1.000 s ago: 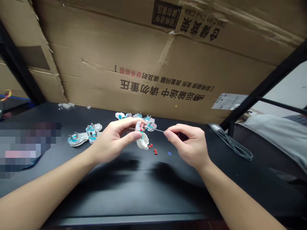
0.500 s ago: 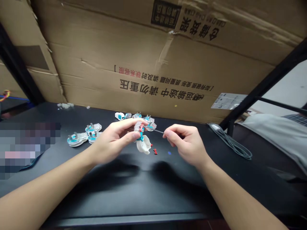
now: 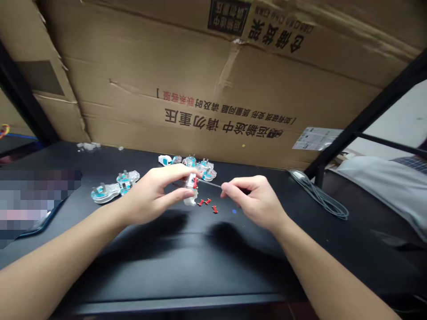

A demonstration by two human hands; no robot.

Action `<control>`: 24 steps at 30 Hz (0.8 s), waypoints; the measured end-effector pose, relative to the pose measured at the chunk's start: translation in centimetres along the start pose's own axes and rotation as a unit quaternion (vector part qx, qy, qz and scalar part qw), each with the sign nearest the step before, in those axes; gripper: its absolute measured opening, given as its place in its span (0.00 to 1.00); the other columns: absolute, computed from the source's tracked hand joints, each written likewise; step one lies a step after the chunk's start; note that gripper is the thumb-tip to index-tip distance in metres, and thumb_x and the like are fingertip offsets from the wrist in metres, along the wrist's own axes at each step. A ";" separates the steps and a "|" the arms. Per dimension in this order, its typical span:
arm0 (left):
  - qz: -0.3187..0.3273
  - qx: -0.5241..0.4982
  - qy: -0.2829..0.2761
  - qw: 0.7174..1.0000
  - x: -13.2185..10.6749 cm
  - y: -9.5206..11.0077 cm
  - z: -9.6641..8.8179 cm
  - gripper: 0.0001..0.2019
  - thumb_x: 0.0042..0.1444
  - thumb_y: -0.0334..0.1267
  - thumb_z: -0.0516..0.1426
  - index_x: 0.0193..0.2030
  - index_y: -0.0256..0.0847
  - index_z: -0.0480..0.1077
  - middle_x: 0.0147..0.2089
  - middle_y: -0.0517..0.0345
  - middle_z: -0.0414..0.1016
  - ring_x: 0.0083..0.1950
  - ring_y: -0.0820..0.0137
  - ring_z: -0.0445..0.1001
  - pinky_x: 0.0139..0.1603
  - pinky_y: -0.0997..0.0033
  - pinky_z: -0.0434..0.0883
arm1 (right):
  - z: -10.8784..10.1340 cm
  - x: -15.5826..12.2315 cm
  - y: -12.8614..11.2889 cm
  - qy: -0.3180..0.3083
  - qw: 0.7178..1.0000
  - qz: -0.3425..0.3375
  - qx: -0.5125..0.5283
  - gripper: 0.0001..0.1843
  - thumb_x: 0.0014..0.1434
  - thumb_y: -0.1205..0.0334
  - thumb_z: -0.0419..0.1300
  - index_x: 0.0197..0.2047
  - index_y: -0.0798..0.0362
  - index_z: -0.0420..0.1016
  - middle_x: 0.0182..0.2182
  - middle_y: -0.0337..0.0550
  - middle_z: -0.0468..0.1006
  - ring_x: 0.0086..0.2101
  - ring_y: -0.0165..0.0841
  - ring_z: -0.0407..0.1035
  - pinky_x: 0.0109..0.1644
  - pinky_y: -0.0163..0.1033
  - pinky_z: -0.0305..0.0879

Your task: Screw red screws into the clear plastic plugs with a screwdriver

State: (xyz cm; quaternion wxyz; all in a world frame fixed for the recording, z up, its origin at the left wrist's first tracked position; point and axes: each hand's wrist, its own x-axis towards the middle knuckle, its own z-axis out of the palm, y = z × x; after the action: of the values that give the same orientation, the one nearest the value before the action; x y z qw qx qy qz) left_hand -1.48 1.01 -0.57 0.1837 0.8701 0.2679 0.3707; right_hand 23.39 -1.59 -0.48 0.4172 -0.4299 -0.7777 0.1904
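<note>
The left hand [image 3: 150, 194] is curled around a transparent plug housing [image 3: 191, 189], gripping it between thumb and fingertips just above the surface [image 3: 167, 271]. A small red part [image 3: 195, 182] sits in the upper side of the housing. The right hand [image 3: 256, 200] is mostly closed, with its thumb and fingers pinching a thin metal screwdriver [image 3: 211, 183]. The handle is largely hidden in that hand, and the shaft runs left to the top of the housing, where its tip appears to touch it.

The hands are near the middle of the frame, a little apart. Just below and between them lie three small red parts [image 3: 207, 201] and, further right, a tiny blue piece [image 3: 234, 211].

Other plugs with teal inner parts and metal pins lie on the black surface: two groups at left [image 3: 105, 194] and a cluster at upper centre [image 3: 207, 172], just beyond the left hand. Small clear pieces [image 3: 88, 146] lie at the upper left, against a large printed cardboard sheet [image 3: 213, 84]. At the right, a coiled grey cable [image 3: 320, 198] lies on the surface, beside a black metal frame bar [image 3: 367, 113] and a grey-covered bed [image 3: 376, 186].
</note>
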 end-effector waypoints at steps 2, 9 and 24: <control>-0.032 -0.027 -0.010 0.999 0.1 0.1 0.1 0.14 0.65 0.44 0.56 0.50 0.39 0.75 0.49 0.53 0.80 0.47 0.64 0.76 0.49 0.69 0.71 | 0.1 0.0 0.0 0.023 0.999 -0.035 -0.031 0.19 0.63 0.58 0.59 0.22 0.56 0.77 0.14 0.34 0.67 0.17 0.24 0.56 0.21 0.32 0.52; -0.182 -0.260 -0.017 0.948 0.4 0.1 1.7 0.18 0.64 0.50 0.56 0.46 0.38 0.78 0.43 0.52 0.81 0.46 0.61 0.77 0.48 0.65 0.72 | -0.6 -0.3 0.9 0.149 0.871 -0.326 -0.336 0.13 0.60 0.66 0.64 0.23 0.54 0.76 0.15 0.34 0.67 0.18 0.25 0.55 0.25 0.36 0.51; -0.048 -0.164 0.075 0.983 -0.1 0.0 1.3 0.13 0.63 0.43 0.59 0.51 0.40 0.74 0.44 0.56 0.80 0.44 0.67 0.78 0.47 0.73 0.73 | -0.1 0.1 1.4 0.102 0.984 -0.002 0.148 0.06 0.66 0.56 0.58 0.43 0.48 0.71 0.17 0.29 0.61 0.17 0.25 0.56 0.21 0.34 0.53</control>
State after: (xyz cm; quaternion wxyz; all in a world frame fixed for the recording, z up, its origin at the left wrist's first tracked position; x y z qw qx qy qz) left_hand -0.55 0.82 -1.50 0.3207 0.7842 0.2582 0.4642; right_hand 24.10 -0.76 -1.28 0.5533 -0.3790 -0.6956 0.2575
